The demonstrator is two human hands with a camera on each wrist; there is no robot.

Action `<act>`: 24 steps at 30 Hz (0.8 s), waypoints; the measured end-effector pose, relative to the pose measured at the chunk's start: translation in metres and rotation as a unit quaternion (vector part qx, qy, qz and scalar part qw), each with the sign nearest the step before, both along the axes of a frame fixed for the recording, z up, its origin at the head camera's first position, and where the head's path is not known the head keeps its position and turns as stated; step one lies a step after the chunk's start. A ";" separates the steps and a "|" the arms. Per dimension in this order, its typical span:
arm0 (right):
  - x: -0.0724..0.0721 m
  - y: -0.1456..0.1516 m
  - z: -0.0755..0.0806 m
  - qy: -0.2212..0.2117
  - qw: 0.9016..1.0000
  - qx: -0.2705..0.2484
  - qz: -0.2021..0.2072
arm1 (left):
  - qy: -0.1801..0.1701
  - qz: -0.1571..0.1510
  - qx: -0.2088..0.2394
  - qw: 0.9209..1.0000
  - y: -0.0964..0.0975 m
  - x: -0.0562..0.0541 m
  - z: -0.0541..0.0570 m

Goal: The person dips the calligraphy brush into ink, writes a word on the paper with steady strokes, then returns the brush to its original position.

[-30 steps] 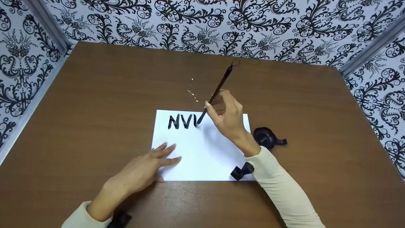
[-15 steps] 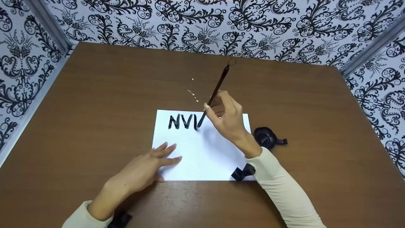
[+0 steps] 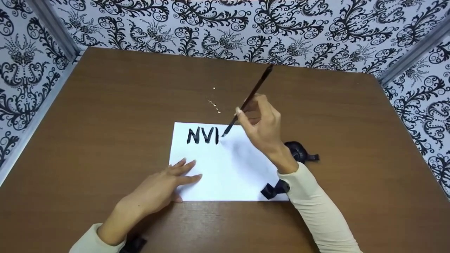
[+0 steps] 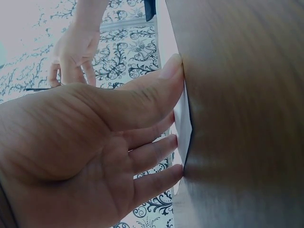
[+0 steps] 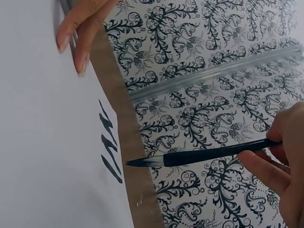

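My right hand [image 3: 262, 123] pinches a dark-handled paintbrush [image 3: 254, 92] tilted up to the right. Its bristles, dark at the tip and pale near the handle in the right wrist view, point at the white sheet of paper [image 3: 225, 168]; whether the tip touches it I cannot tell. Black painted letters [image 3: 203, 135], "N", "V" and an upright stroke, stand near the sheet's top, just left of the tip. My left hand [image 3: 158, 188] rests with spread fingers on the sheet's lower left, its thumb at the bottom edge in the left wrist view.
A round black pot [image 3: 298, 151] with a short handle stands right of the sheet, partly behind my right wrist. Small pale marks [image 3: 214, 105] dot the brown table [image 3: 123, 105] beyond the paper. Patterned wallpaper [image 3: 225, 28] rises behind the table.
The upright stroke after the "V" grew downward to its full length. Then my right hand moved right and away from me with the brush, off the stroke's end. The left hand stayed put.
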State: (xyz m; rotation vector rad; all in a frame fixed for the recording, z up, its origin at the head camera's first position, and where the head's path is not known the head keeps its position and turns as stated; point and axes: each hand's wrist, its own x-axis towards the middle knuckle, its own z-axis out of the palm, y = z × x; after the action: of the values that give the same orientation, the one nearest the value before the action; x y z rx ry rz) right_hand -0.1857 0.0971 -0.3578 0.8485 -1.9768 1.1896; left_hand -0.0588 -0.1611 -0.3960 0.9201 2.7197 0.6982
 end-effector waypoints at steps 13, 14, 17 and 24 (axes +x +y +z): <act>-0.017 0.003 -0.022 0.015 0.999 -0.036 -0.028 | -0.004 0.005 0.003 1.000 0.001 0.002 0.001; -0.017 0.002 -0.023 0.015 0.999 -0.038 -0.028 | -0.005 0.006 0.003 1.000 0.001 0.002 0.001; -0.018 0.002 -0.026 0.017 0.999 -0.040 -0.030 | -0.007 0.006 0.002 1.000 0.001 0.002 0.001; -0.019 0.001 -0.028 0.024 0.999 -0.034 -0.034 | -0.012 0.007 0.001 1.000 0.001 0.002 0.002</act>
State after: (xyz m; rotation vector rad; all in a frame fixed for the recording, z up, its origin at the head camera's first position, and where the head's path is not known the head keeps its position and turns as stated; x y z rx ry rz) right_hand -0.2051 0.0979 -0.3861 0.7627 -1.9008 1.1814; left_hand -0.0571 -0.1601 -0.3938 0.8887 2.7081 0.7096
